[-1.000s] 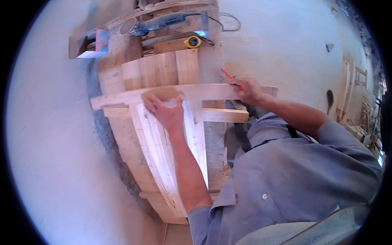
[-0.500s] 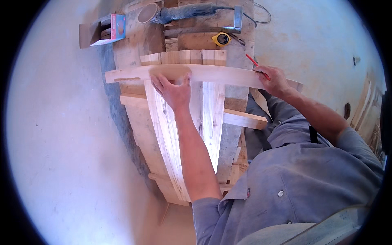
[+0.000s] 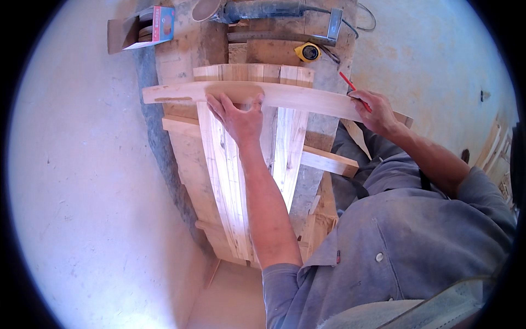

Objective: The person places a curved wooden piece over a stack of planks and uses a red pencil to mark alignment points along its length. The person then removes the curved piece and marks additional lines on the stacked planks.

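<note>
A long, slightly curved pale wooden board (image 3: pixel 307 96) lies crosswise over several long wooden strips (image 3: pixel 224 164) set side by side. My left hand (image 3: pixel 241 118) rests on the board's near edge left of its middle, fingers and thumb spread apart. Toward the board's right end, my right hand (image 3: pixel 381 114) is closed around a red pencil (image 3: pixel 356 92), which slants up and to the left. The underside of that hand touches or hovers over the board; I cannot tell which.
A crosspiece (image 3: pixel 329 160) sticks out right beneath the strips. Beyond the board are a yellow tape measure (image 3: pixel 308 52), an angle grinder (image 3: pixel 263 10) with its cord and an open box of discs (image 3: pixel 159 24). A pale wall (image 3: pixel 82 164) borders the left side.
The whole view has shifted slightly, so the bench things sit a little higher and further right. Both hands keep about the same places on the board, and the pencil stays in my right hand.
</note>
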{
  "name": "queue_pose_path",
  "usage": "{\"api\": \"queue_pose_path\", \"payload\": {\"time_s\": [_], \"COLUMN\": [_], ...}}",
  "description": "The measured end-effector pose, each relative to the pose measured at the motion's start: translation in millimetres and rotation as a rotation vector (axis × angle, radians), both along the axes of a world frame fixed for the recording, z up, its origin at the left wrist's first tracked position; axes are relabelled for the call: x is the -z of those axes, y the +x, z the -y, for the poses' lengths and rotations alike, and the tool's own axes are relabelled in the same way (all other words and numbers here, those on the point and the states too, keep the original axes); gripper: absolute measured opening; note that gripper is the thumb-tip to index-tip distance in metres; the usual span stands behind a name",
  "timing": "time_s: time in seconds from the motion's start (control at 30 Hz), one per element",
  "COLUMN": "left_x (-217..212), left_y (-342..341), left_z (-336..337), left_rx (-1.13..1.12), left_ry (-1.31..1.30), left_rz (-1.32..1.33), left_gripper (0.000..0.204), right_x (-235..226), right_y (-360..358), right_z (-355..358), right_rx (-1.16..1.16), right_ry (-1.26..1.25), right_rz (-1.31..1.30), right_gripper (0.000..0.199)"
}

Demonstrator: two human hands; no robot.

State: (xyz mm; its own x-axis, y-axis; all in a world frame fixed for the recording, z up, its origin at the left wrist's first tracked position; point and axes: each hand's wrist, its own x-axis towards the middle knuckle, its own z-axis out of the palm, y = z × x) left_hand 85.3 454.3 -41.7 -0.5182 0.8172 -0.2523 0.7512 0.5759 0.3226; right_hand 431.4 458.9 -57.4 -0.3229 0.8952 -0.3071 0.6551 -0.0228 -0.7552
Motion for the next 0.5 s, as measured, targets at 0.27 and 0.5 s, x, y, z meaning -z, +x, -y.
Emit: {"api": "queue_pose_path", "payload": {"time_s": [0.27, 0.5], "left_x": [-3.2, -3.8], "left_y": [2.3, 1.0], "left_z": [-1.8, -0.4], "left_rx": [-0.004, 0.003], "left_ry": [-0.001, -0.002], "left_rz": [-0.002, -0.001], "left_gripper": [0.107, 0.106], "right_x": [0.4, 0.8], "right_y": [4.5, 5.2], "right_z": [-1.0, -3.7], "right_rx": [-0.020, -0.025], "right_ry": [0.036, 0.050], "right_rz": [-0.058, -0.062], "right_gripper": [0.018, 0.018]}}
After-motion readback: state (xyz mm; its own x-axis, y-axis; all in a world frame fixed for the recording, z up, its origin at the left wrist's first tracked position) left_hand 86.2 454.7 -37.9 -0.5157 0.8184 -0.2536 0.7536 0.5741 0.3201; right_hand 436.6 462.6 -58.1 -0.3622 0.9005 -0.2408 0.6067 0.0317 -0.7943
